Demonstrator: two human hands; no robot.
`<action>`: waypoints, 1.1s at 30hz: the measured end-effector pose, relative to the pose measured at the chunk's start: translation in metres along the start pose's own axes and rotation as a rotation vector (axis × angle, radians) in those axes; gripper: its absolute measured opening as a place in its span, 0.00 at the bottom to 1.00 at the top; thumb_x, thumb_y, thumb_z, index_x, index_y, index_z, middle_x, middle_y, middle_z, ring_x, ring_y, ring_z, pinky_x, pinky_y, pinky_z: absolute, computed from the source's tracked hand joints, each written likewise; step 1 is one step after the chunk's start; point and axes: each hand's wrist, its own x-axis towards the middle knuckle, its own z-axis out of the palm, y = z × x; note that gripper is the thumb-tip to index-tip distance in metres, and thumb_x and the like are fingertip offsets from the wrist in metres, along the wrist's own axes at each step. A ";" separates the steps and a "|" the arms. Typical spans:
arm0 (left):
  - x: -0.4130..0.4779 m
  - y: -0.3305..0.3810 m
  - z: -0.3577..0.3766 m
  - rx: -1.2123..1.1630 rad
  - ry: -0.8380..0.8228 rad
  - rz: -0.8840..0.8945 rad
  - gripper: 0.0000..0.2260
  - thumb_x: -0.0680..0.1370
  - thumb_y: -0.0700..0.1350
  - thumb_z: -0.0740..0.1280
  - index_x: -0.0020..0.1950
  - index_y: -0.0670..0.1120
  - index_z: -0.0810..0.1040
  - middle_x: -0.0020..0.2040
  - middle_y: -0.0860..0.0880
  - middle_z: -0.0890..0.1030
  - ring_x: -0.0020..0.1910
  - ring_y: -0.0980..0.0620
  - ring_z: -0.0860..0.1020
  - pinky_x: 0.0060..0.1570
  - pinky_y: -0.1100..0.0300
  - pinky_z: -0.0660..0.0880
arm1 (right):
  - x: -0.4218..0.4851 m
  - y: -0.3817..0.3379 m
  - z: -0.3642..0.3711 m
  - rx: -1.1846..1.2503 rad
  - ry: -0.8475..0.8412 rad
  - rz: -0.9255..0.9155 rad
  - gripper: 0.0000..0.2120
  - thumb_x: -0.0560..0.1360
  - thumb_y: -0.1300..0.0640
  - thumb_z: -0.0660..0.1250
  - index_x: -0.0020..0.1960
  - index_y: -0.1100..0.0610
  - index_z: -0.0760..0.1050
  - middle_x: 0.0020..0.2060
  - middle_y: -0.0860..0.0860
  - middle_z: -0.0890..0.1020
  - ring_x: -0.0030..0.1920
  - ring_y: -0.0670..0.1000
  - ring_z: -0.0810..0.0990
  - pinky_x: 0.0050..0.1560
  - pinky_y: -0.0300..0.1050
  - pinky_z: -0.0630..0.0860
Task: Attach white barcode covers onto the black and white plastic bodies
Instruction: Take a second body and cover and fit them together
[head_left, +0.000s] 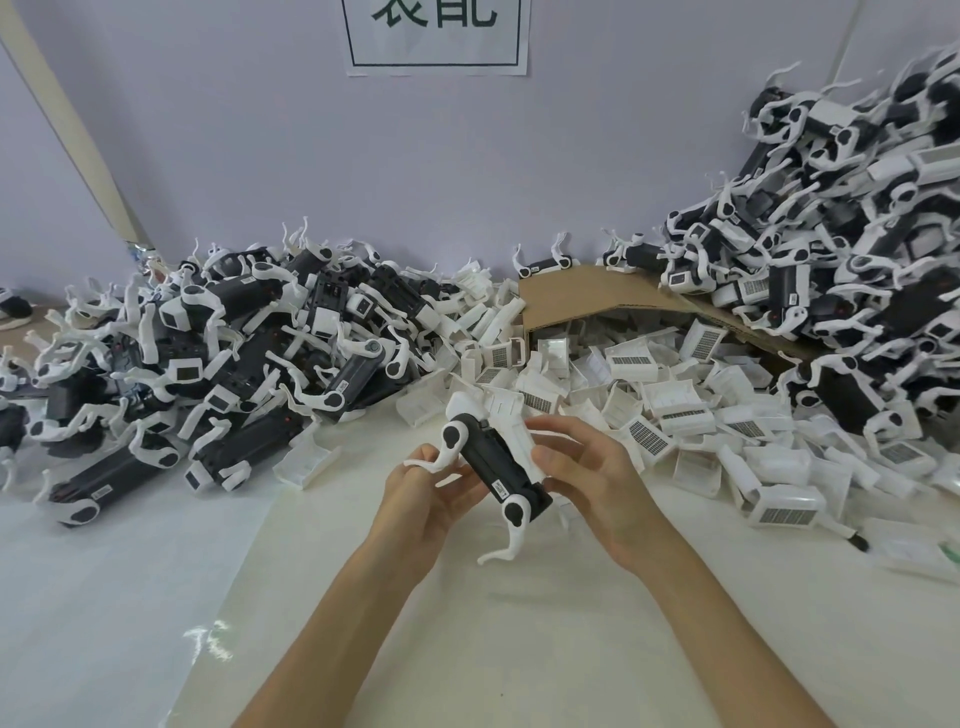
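A black and white plastic body with curved white legs is held above the table at centre, tilted. My left hand grips it from below on its left side. A white barcode cover lies against the body's right flank. My right hand holds that cover against the body with thumb and curled fingers. The cover's barcode face is hidden from me.
A heap of black and white bodies fills the left. A taller heap of bodies rises at the right. Loose white covers spill from a cardboard box behind my hands. A paper sign hangs on the wall.
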 end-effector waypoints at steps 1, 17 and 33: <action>-0.001 -0.001 0.000 0.007 -0.011 -0.001 0.07 0.82 0.36 0.63 0.59 0.44 0.71 0.52 0.38 0.75 0.39 0.45 0.84 0.39 0.60 0.81 | 0.000 0.000 0.001 -0.009 -0.013 -0.007 0.17 0.72 0.56 0.72 0.60 0.55 0.80 0.54 0.56 0.86 0.51 0.54 0.84 0.48 0.43 0.78; 0.000 -0.004 0.001 0.008 -0.055 -0.026 0.12 0.80 0.40 0.66 0.62 0.45 0.71 0.58 0.36 0.76 0.46 0.44 0.84 0.43 0.58 0.82 | -0.002 0.003 0.007 -0.058 -0.036 0.032 0.18 0.74 0.50 0.67 0.62 0.54 0.78 0.53 0.54 0.84 0.52 0.52 0.82 0.51 0.41 0.77; -0.005 -0.001 0.004 0.364 -0.036 0.052 0.13 0.83 0.48 0.63 0.61 0.40 0.77 0.48 0.47 0.85 0.41 0.53 0.82 0.37 0.61 0.77 | -0.005 -0.003 0.011 0.156 -0.201 0.147 0.25 0.77 0.47 0.66 0.67 0.63 0.75 0.62 0.64 0.79 0.62 0.61 0.79 0.63 0.55 0.75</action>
